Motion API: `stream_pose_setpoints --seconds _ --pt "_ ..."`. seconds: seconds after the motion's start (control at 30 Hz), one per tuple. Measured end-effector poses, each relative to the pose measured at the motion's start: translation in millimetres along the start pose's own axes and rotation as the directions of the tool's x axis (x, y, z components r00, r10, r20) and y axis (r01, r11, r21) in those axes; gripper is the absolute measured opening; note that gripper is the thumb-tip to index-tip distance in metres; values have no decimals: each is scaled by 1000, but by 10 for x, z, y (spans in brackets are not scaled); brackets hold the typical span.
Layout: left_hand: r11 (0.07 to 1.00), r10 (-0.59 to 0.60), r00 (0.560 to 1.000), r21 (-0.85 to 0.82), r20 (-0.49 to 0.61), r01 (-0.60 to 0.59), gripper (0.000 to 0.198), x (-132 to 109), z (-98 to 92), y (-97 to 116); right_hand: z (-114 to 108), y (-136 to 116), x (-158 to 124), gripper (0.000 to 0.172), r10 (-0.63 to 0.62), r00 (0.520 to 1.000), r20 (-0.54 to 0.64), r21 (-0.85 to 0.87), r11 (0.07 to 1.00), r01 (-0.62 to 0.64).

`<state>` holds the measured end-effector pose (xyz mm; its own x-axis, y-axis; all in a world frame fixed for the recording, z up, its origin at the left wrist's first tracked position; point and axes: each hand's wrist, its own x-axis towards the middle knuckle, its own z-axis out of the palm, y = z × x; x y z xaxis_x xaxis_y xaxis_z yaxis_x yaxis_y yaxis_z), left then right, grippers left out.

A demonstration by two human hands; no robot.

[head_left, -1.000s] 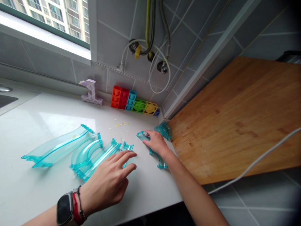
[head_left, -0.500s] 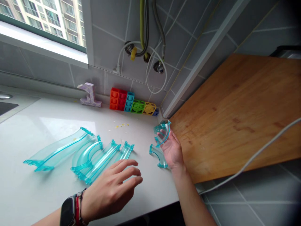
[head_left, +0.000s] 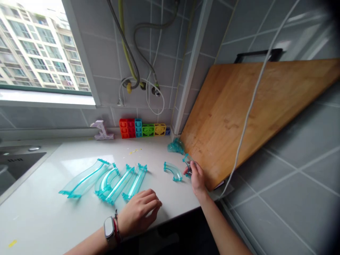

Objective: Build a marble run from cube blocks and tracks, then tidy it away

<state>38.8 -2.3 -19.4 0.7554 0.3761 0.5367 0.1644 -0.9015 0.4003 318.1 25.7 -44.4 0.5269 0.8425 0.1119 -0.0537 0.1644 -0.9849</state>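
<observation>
My right hand [head_left: 197,177] is closed around a curved translucent teal track piece [head_left: 187,160] beside the wooden board. Just left of it, another curved track piece [head_left: 174,172] lies flat on the counter. My left hand [head_left: 140,211] rests near the counter's front edge, palm down, fingers loosely bent and seemingly with nothing in them; its thumb is mostly hidden. Beyond it lie two straight track pieces [head_left: 136,182], a bent track piece [head_left: 106,181] and a long wavy slide piece [head_left: 83,180]. A teal cluster of pieces [head_left: 175,146] sits in the back corner.
Colourful blocks [head_left: 142,128] and a pale purple folded toy [head_left: 102,130] stand against the tiled wall. A wooden board [head_left: 225,117] leans at the right, a white cable [head_left: 249,109] crossing it. Yellow bits [head_left: 135,151] are scattered on the counter [head_left: 47,212]. A sink [head_left: 16,166] is at left.
The view has shifted. My right hand has turned from palm up to closed around the curved piece, drawing it away from the corner cluster. My left hand has lowered to the counter edge, fingers more bent.
</observation>
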Motion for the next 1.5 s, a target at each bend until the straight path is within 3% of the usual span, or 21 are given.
stream_pose_setpoints --seconds 0.1,0.17,0.23,0.3,0.37,0.53,0.77,0.9,1.0,1.2,1.33,1.5 --pt "964 -224 975 -145 0 222 18 152 34 235 -96 143 -2 55 -6 998 -57 -28 1000 4" --pt "880 -408 911 -243 51 408 17 303 79 342 -112 169 -26 57 -22 997 -74 -16 1000 21" --pt "658 -631 760 -410 158 632 27 484 134 364 -106 150 -51 58 -37 997 -67 -5 999 36" --pt "271 -761 547 -595 349 756 40 672 187 305 -97 115 -65 59 -41 998 -48 3 999 41" --pt "141 -778 480 -631 406 763 46 845 232 199 -97 93 -64 61 -42 999 -33 11 999 42" --pt "78 -841 384 -616 381 784 45 1142 328 -70 -124 114 -40 66 -43 999 10 21 999 43" --pt "128 -906 284 -437 314 891 39 1380 496 -299 -116 130 -46 67 -56 995 77 31 998 54" --pt "158 -926 267 -371 265 915 38 1442 622 -443 -111 150 -32 59 -62 996 69 49 997 59" --pt "196 -934 292 -389 205 900 38 1406 695 -550 -119 176 -20 54 -73 995 62 47 996 70" --pt "329 -892 448 -600 57 730 38 1151 752 -646 -120 222 35 49 -156 986 60 23 988 155" --pt "403 -822 569 -731 -24 551 58 940 818 -597 -126 239 68 47 -209 974 85 4 978 210" --pt "404 -761 648 -797 -21 449 48 849 870 -519 -118 254 63 44 -223 961 163 6 974 225"
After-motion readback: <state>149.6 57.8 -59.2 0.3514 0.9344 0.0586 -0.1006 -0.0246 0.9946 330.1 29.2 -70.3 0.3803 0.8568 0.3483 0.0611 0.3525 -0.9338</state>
